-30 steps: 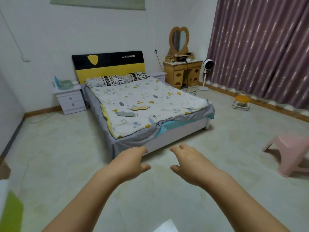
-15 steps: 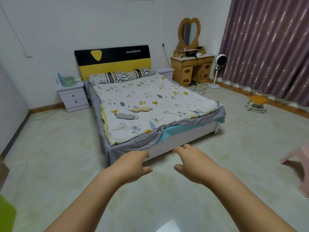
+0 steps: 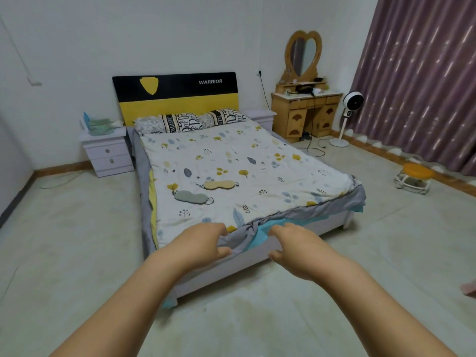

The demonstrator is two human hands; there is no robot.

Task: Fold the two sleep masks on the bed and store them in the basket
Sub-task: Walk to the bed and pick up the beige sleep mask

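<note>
From the head camera, the black-and-yellow headboard (image 3: 175, 95) carries the white word "WARRIOR" at its upper right and a yellow shield shape at its left; the two black-and-white printed pillows (image 3: 190, 121) below it bear large lettering, of which only "ROMANTIC" on a black band can be partly read.

The low bed (image 3: 296, 243) stands on a pale tiled floor (image 3: 77, 253) against a white wall; it is covered by a white quilt (image 3: 231, 163) printed with yellow and grey-blue leaves, over a grey sheet with a turquoise layer showing at the foot. A lilac two-drawer nightstand (image 3: 108, 153) stands at the bed's left; on it sits a pale green basket (image 3: 99, 124). A wooden dressing table with a heart-shaped mirror (image 3: 304, 57) stands at the right, a white pedestal fan (image 3: 351, 104) beside it, before a mauve curtain (image 3: 425, 73); a small orange-topped stool (image 3: 413, 176) stands near the curtain's hem.

A grey fabric sleep mask (image 3: 192, 197) and a beige fabric sleep mask (image 3: 219, 185) lie flat and unfolded on the quilt, near each other but apart, towards the foot of the bed.

The left hand (image 3: 201, 243) and right hand (image 3: 296, 246) reach forward with palms down, fingers loosely curled and empty, seen over the bed's foot edge; whether they touch it cannot be told.
</note>
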